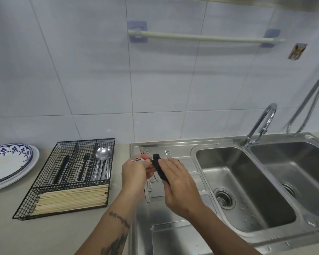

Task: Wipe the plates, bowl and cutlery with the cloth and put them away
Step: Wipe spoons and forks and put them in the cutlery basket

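Gripping fork (138,159) w/ left hand (136,173), right hand (177,183) clutching black cloth (159,169) btwn both.

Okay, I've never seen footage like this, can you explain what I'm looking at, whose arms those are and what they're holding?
This single picture comes from a camera worn on a person's head, looking down at their own arms. The left hand holds a fork; the right hand grips a black cloth wrapped around it, wiping. Below them, more cutlery lies on the steel sink's draining board. To the left stands a wire cutlery tray with spoons and chopsticks, then stacked plates on the counter.
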Action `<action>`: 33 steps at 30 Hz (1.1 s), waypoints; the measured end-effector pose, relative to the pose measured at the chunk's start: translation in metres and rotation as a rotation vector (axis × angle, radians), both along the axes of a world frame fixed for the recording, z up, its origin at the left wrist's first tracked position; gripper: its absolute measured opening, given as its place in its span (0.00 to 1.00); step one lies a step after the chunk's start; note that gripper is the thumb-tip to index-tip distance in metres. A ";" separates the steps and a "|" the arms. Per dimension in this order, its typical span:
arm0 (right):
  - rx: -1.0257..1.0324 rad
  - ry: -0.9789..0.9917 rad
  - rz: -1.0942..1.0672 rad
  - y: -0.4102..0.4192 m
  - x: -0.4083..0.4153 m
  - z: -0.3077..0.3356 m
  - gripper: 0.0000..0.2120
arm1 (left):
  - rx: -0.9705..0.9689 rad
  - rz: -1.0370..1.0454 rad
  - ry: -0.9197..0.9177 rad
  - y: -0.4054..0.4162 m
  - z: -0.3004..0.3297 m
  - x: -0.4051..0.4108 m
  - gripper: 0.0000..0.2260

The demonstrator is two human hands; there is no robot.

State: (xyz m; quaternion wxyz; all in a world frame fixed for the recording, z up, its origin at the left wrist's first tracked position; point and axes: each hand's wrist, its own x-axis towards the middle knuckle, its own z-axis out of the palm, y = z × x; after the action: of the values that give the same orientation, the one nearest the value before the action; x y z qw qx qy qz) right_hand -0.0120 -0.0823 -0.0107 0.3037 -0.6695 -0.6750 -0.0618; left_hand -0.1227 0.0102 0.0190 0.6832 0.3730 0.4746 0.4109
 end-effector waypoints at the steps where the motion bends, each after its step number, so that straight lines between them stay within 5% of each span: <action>1: 0.008 -0.020 -0.007 0.001 0.004 0.000 0.24 | 0.009 -0.010 0.014 0.000 0.000 0.000 0.08; 17: -0.014 -0.171 -0.066 0.006 0.006 -0.006 0.25 | -0.085 0.040 -0.066 -0.002 -0.013 -0.003 0.05; 27: -0.175 -0.215 -0.102 0.027 0.008 -0.016 0.28 | -0.213 0.398 -0.094 0.041 -0.051 -0.048 0.04; 33: -0.277 -0.130 -0.066 0.048 0.001 -0.030 0.29 | -0.119 0.308 0.156 0.094 -0.063 -0.091 0.04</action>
State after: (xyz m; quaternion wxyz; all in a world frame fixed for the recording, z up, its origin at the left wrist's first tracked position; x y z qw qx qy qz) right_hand -0.0111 -0.0341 -0.0402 0.1620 -0.7215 -0.6729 -0.0211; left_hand -0.2139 0.1042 -0.0441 0.5944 0.2854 0.6011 0.4516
